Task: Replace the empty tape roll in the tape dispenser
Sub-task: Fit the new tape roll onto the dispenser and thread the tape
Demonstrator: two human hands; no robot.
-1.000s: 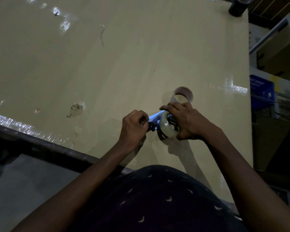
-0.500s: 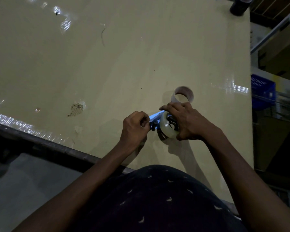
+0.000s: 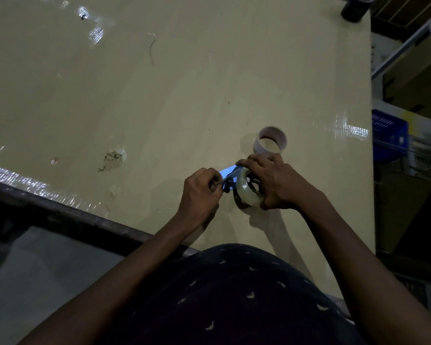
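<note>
A tape dispenser (image 3: 228, 173) with a blue front plate lies on the beige table (image 3: 159, 95) near its front edge. A full roll of clear tape (image 3: 244, 189) sits on the dispenser's black hub. My right hand (image 3: 274, 183) grips the roll and the dispenser body from the right. My left hand (image 3: 202, 190) is closed at the dispenser's front end, fingertips pinched there; what they pinch is too small to tell. The empty cardboard core (image 3: 270, 140) stands on the table just beyond my right hand.
A dark cylindrical object (image 3: 353, 7) stands at the table's far right corner. Shelving with a blue crate (image 3: 388, 130) runs along the right side. The table's dark front edge (image 3: 60, 207) crosses at the lower left. A scuffed patch (image 3: 112, 159) marks the tabletop.
None of the objects has shifted. Both hands stay at the dispenser with only slight finger movement.
</note>
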